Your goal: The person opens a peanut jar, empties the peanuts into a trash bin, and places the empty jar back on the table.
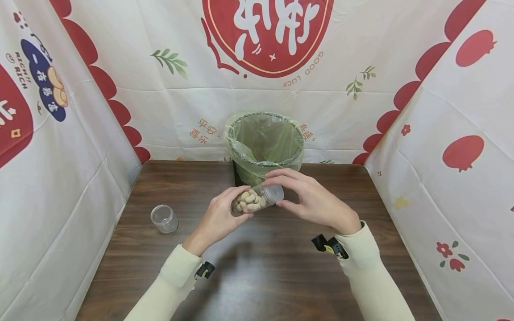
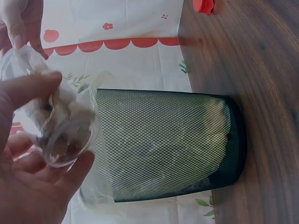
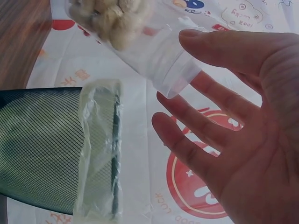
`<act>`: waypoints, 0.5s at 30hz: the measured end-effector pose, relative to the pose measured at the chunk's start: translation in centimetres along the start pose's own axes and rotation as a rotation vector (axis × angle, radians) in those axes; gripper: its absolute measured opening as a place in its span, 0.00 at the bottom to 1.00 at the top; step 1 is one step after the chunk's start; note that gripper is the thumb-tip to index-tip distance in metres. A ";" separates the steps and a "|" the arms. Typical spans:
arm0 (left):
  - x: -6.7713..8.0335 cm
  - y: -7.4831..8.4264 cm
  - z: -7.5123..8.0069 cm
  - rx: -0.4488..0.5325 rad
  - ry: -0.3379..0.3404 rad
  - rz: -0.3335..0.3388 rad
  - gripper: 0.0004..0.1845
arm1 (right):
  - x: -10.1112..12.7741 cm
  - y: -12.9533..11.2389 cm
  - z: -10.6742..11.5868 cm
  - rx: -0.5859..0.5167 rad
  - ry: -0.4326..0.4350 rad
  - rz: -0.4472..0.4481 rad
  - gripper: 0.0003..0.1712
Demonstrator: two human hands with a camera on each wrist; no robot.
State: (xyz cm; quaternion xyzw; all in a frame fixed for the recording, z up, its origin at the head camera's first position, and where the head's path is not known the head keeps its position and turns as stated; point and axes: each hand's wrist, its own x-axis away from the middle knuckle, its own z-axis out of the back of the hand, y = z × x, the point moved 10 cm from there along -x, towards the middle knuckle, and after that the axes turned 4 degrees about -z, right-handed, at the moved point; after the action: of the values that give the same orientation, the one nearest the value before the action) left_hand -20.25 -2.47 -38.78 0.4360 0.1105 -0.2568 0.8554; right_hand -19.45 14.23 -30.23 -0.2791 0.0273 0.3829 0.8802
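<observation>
Hands on jar w/ prob. peanuts; rear cloth reads "GOOD LUCK".

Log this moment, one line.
Left hand: grips clear cylindrical plastic jar of tan peanuts; right hand: at jar's other end; round black mesh bin: behind

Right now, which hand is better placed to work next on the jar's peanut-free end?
Probably the right hand: its thumb and fingers are at that end, while the left hand grips the jar around the peanuts.
</observation>
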 end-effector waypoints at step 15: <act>0.5 -1.7 0.3 0.065 0.042 0.059 0.38 | 1.4 2.1 3.8 0.121 0.063 -0.057 0.31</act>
State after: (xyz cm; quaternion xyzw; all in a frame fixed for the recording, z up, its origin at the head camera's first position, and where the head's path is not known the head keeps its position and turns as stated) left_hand -20.78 -3.75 -39.95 0.4722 0.1071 -0.2256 0.8454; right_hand -20.55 18.25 -28.45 -0.2381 0.0699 0.3465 0.9047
